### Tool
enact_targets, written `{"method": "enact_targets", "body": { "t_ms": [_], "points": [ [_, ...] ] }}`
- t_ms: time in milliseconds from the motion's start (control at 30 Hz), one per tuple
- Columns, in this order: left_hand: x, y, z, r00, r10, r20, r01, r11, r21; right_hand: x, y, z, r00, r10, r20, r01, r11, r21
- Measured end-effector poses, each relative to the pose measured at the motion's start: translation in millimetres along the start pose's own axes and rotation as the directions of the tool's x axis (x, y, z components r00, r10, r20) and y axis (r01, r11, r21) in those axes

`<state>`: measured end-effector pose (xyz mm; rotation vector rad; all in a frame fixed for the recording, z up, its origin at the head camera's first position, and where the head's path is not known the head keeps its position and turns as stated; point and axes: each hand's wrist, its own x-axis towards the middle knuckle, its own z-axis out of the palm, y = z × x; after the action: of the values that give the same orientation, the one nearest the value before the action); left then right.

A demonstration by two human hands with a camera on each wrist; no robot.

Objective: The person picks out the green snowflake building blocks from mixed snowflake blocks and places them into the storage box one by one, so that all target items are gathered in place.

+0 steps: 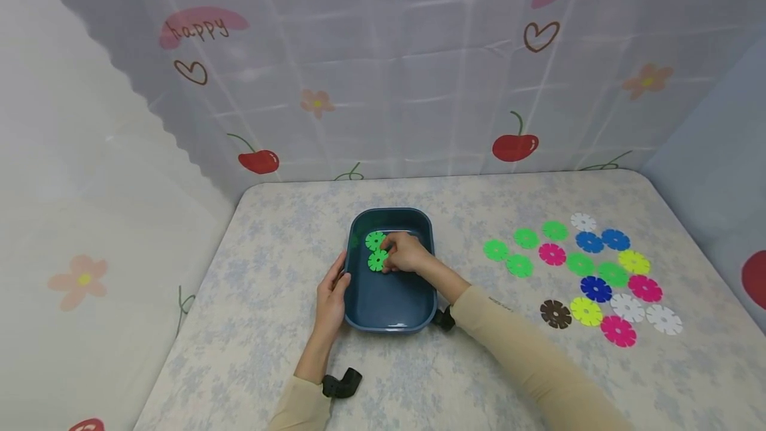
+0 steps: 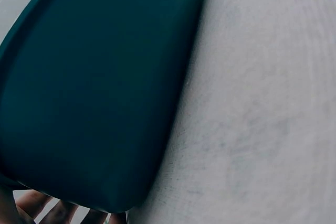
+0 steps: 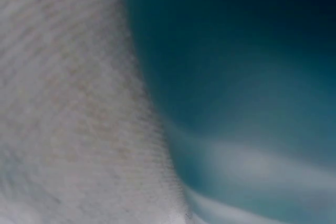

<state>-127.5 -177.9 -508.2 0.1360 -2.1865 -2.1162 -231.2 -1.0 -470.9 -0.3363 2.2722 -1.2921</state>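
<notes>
A dark blue rectangular tray sits on the table in the head view. My left hand holds its left side, thumb near the rim and fingers against the outer wall; several fingertips show beyond the tray's edge in the left wrist view. Inside the tray lie two green slotted plastic discs, an upper disc and a lower disc. Reaching over the tray's right side, my right hand has its curled fingers and thumb at the lower disc's right edge, pinching it. The right wrist view shows only the tray's blurred outer wall.
Several slotted discs lie spread on the table to the right: green, pink, blue, yellow, white and brown. A patterned curtain hangs behind the table.
</notes>
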Motion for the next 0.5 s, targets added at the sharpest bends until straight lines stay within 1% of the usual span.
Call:
{"method": "enact_targets", "body": {
  "t_ms": [233,500],
  "points": [
    [-1.5,0.0,-0.3,1.000,0.000,0.002,0.000,1.000,0.000,0.2,1.3,1.0,1.000,0.008,0.001,-0.008,1.000,-0.006],
    [-1.0,0.9,0.4,1.000,0.001,-0.001,-0.001,1.000,0.003,0.2,-0.5,1.8,1.000,0.006,-0.022,-0.006,0.999,-0.031]
  ]
}}
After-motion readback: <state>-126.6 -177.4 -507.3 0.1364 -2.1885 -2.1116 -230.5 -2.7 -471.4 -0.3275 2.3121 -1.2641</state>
